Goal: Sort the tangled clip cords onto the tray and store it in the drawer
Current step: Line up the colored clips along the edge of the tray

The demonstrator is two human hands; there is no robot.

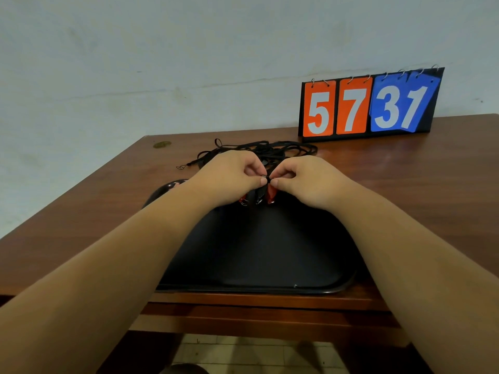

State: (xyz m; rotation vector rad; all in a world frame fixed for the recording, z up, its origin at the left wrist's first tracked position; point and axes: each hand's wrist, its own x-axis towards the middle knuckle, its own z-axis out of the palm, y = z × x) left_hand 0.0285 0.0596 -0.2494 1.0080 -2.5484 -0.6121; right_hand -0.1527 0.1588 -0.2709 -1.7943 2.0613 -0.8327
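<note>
A black tray (pixel 259 255) lies on the wooden table in front of me. Behind its far edge a tangle of black clip cords (pixel 270 148) spreads over the table. My left hand (pixel 229 176) and my right hand (pixel 305 179) meet above the tray's far end, each pinching the same bit of cord between thumb and forefinger. Under my fingers hang red and black clips (pixel 270 195) with small metal rings. One loose cord end with a metal hook (pixel 181 167) trails to the left of the tangle.
A flip scoreboard (pixel 370 103) reading 5737 stands at the back right of the table (pixel 81 211) against the wall. The drawer front (pixel 256 317) shows under the table's near edge. Tiled floor lies below.
</note>
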